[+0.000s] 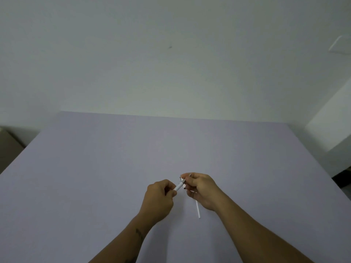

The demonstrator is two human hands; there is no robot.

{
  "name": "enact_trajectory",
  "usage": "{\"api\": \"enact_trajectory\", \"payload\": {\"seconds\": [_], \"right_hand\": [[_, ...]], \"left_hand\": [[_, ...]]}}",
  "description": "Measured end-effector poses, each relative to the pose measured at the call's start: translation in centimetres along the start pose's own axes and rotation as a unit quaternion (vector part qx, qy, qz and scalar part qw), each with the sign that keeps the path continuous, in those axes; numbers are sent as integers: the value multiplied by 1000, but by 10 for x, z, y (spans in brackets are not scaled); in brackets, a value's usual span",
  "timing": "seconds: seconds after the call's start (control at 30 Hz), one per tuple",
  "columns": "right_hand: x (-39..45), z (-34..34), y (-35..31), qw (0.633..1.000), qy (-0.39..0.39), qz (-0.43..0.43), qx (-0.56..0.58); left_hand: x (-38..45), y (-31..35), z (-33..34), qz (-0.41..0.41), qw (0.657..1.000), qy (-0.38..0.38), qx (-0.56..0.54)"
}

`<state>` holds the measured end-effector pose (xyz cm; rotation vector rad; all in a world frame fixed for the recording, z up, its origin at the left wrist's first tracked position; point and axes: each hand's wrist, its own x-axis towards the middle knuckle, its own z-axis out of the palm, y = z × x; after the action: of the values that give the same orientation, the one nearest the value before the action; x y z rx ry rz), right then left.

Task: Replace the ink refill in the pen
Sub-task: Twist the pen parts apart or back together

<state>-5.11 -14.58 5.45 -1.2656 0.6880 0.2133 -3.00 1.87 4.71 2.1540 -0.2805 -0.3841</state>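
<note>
A lavender table [114, 158] meets a pale wall [171, 63] (small dark speck [170, 47]).

The broad lavender counter [95, 168] lies bare on every side, open to its far edge and both side edges. The only things in the way are a thin white plastic refill tube [198, 209] lying beneath the right hand [201, 188], and the left hand [159, 198] just beside it.

Left hand [160, 198] and right hand [202, 189], fingers pinched, nearly touching.
</note>
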Motion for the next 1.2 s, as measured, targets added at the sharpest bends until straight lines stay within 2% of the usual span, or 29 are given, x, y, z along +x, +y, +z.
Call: {"api": "enact_trajectory", "payload": {"seconds": [0.17,0.33,0.53,0.8,1.03,1.2], "right_hand": [[-12,0,3,999,-3,30,37],[-16,3,2,999,42,-7,25],[-24,-1,-5,999,9,0,40],[-22,1,0,998,32,8,50],[-23,1,-4,997,-4,3,80],[-24,-2,-5,998,2,10,57]], "left_hand": [[-5,6,1,7,1000,3,-1],[-6,11,1,18,1000,0,-3],[-3,12,-1,19,1000,1,2],[-5,15,-2,23,1000,1,-2],[-6,15,-3,15,1000,11,-7],[-6,14,-5,15,1000,13,-11]]}}
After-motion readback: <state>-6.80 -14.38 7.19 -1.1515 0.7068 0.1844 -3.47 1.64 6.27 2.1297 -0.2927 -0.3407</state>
